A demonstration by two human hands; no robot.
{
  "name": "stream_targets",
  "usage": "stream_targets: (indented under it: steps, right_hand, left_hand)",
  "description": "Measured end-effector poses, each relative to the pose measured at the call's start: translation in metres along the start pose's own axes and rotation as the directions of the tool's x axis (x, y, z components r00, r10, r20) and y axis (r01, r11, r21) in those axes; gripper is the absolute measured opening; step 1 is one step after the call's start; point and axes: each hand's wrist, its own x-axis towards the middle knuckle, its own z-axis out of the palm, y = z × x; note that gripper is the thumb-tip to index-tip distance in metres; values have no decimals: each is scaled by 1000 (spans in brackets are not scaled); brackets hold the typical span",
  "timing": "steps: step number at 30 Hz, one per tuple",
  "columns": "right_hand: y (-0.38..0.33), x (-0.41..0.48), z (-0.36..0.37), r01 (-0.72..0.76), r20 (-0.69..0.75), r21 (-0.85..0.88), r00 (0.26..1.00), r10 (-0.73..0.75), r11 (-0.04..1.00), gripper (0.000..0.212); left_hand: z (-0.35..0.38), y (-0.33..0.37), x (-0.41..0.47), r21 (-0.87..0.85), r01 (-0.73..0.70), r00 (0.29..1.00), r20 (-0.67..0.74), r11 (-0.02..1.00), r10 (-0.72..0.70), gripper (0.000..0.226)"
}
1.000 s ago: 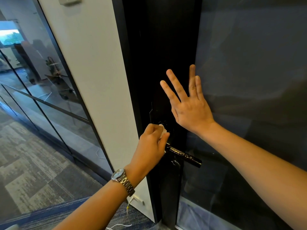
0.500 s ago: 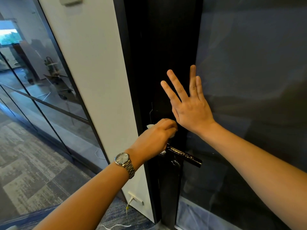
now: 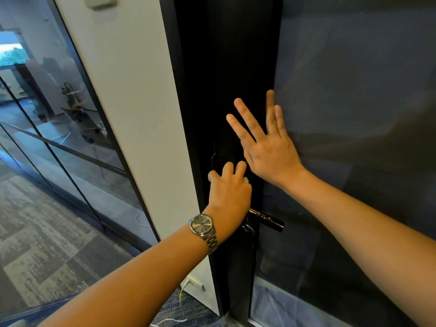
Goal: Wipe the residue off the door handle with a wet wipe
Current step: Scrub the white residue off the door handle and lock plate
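Two hands are up against the dark door [image 3: 224, 67]. The left hand [image 3: 230, 187] rests on the black stile, its fingers [image 3: 228, 167] bent and bunched together over a wet wipe [image 3: 246, 179]. Only a pale scrap of the wipe peeks out at the right edge of those fingers. The door handle [image 3: 266, 219], a black lever flecked with pale residue, lies below those fingers. Its root is hidden behind the heel of the left hand and its free end pokes out to the right, so the fingers are above it, not on it. Just above and to the right of the left fingers, the right hand [image 3: 269, 152] lies flat on the door with its fingers [image 3: 247, 119] straight and spread apart, holding nothing. Two of them lie on the black stile and two run along the edge of the glass panel [image 3: 354, 114]. A silver wristwatch [image 3: 203, 226] sits on the left wrist. Left of the fingers stands a white wall pillar [image 3: 132, 114], and beyond it a glass partition [image 3: 59, 119] rises over grey carpet [image 3: 35, 232].
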Motion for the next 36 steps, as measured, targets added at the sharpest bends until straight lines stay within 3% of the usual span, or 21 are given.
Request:
stream_targets:
  steps: [3,6,9,15,16,19,20,23,29,32,36]
  right_hand:
    - [2,-1,-2,14,16,10,1000,-14,1000,62]
    - [3,-1,-3,10,20,26,1000,-11,1000,63]
    - [2,-1,-2,8,14,16,1000,-8,1000,64]
    - [0,-2,2,-1,15,-19,1000,2,1000,65]
    - [-1,-2,2,-2,16,-22,1000,2,1000,66]
    - [0,-1,1,-2,19,-19,1000,2,1000,65]
    - [0,-1,1,-1,21,-21,1000,2,1000,66]
    - [0,-1,1,0,20,-28,1000,1,1000,67]
    - [0,-2,2,1,17,-22,1000,0,1000,66]
    - [0,-3,3,3,10,-19,1000,-3,1000,65]
    - [-2,-2,3,-13,-2,-19,1000,13,1000,65]
  left_hand:
    - [12,-12,-5,-295,11,992,-120,955,-48,33]
    - [27,-30,-7,-598,81,955,-181,798,-233,29]
    - [36,-38,-5,-827,249,904,11,504,-428,31]
    - [30,-31,-2,-904,381,875,286,194,-390,34]
    - [28,-27,-2,-901,374,876,267,219,-401,37]
    - [31,-19,-2,-856,284,897,78,431,-435,37]
    - [33,-19,-3,-855,264,895,45,446,-444,34]
    - [32,-24,1,-894,261,876,61,365,-478,28]
    - [31,-33,10,-852,327,861,90,409,-500,29]
    - [36,-37,7,-866,399,825,197,301,-529,31]
    - [39,-33,-2,-917,347,827,201,196,-525,33]
